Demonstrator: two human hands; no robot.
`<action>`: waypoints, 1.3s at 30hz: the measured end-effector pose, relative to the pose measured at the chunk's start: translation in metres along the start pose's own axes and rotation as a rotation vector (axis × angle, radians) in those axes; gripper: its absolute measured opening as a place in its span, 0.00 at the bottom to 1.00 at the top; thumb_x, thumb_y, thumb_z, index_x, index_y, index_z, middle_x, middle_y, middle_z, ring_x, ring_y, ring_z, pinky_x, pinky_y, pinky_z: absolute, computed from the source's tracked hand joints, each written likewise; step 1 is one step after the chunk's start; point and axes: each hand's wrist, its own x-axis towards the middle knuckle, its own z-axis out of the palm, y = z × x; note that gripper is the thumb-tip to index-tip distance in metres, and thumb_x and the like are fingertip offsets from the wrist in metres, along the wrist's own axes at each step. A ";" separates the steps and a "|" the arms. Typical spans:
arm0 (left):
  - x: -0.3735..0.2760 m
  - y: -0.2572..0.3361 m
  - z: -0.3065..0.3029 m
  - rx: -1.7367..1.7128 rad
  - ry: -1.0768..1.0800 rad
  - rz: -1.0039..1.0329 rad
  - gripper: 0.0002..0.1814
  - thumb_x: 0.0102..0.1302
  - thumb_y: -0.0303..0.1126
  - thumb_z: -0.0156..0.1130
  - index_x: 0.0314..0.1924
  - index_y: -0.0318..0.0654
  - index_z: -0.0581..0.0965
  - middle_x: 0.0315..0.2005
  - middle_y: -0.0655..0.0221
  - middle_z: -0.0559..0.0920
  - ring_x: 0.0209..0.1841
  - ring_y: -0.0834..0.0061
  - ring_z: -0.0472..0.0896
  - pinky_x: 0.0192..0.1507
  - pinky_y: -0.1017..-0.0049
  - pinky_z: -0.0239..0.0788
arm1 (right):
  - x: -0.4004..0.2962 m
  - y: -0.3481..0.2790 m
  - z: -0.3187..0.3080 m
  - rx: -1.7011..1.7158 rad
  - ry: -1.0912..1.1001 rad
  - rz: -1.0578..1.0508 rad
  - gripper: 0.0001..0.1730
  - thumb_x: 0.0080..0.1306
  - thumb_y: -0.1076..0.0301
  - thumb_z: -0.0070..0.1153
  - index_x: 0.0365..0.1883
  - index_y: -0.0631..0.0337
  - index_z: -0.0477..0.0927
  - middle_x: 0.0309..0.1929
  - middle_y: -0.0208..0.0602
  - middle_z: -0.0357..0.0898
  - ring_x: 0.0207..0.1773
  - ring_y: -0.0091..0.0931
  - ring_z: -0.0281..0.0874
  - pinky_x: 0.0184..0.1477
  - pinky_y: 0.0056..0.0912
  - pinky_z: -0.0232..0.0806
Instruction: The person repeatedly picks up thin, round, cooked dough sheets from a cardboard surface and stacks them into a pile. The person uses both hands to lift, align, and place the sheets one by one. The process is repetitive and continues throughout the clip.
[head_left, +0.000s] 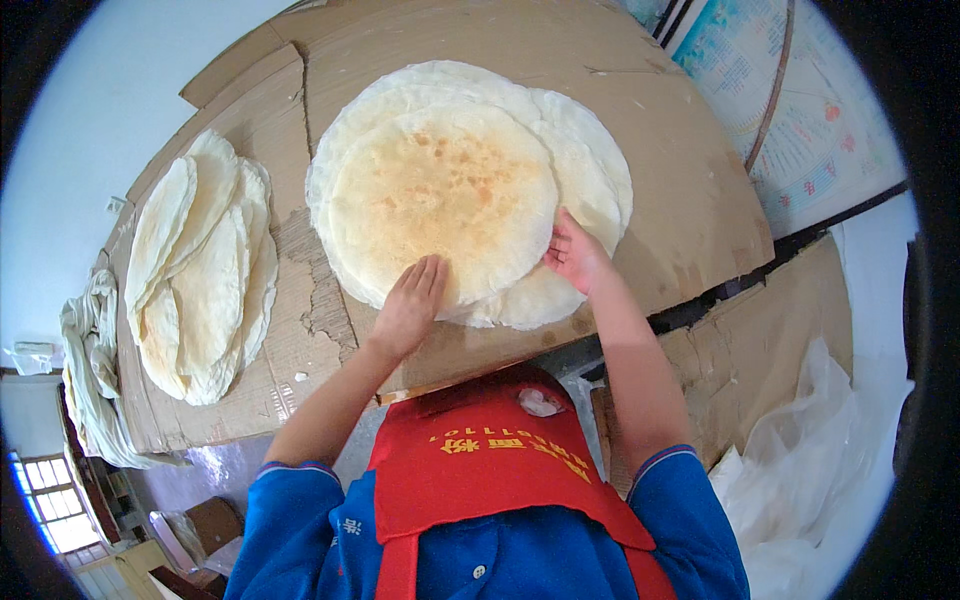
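Note:
A large round flatbread with brown spots lies on top of a loose stack of pale flatbreads in front of me. My left hand rests flat on the near edge of the top flatbread, its fingers together and pointing away from me. At the right edge of the same flatbread is my right hand, fingers bent and touching or close to the rim; whether it grips the edge is unclear. A second pile of flatbreads, overlapping unevenly, lies to the left.
Cardboard sheets with torn seams cover the table. A crumpled pale cloth hangs at the table's left end. Clear plastic sheeting lies at the lower right, beside more cardboard. A printed panel stands behind on the right.

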 end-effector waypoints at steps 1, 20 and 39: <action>0.000 0.010 -0.014 0.047 0.088 0.038 0.27 0.48 0.33 0.59 0.47 0.25 0.66 0.44 0.51 0.72 0.44 0.59 0.73 0.48 0.68 0.66 | 0.004 -0.005 0.001 -0.159 -0.001 0.009 0.28 0.57 0.47 0.51 0.44 0.63 0.68 0.36 0.37 0.70 0.36 0.24 0.66 0.38 0.24 0.63; -0.031 -0.203 -0.121 -2.282 0.707 -0.976 0.23 0.58 0.22 0.49 0.54 0.26 0.60 0.50 0.53 0.68 0.51 0.63 0.69 0.56 0.67 0.61 | -0.102 -0.142 0.319 -0.633 -0.414 -0.714 0.24 0.55 0.60 0.56 0.46 0.66 0.70 0.43 0.39 0.74 0.42 0.26 0.74 0.47 0.27 0.64; -0.267 -0.413 -0.155 0.257 0.209 -1.030 0.35 0.58 0.51 0.51 0.59 0.37 0.59 0.60 0.56 0.58 0.63 0.63 0.54 0.60 0.63 0.47 | -0.060 0.181 0.389 -0.744 -0.961 0.410 0.19 0.64 0.59 0.45 0.48 0.62 0.69 0.45 0.34 0.72 0.42 0.21 0.70 0.38 0.21 0.64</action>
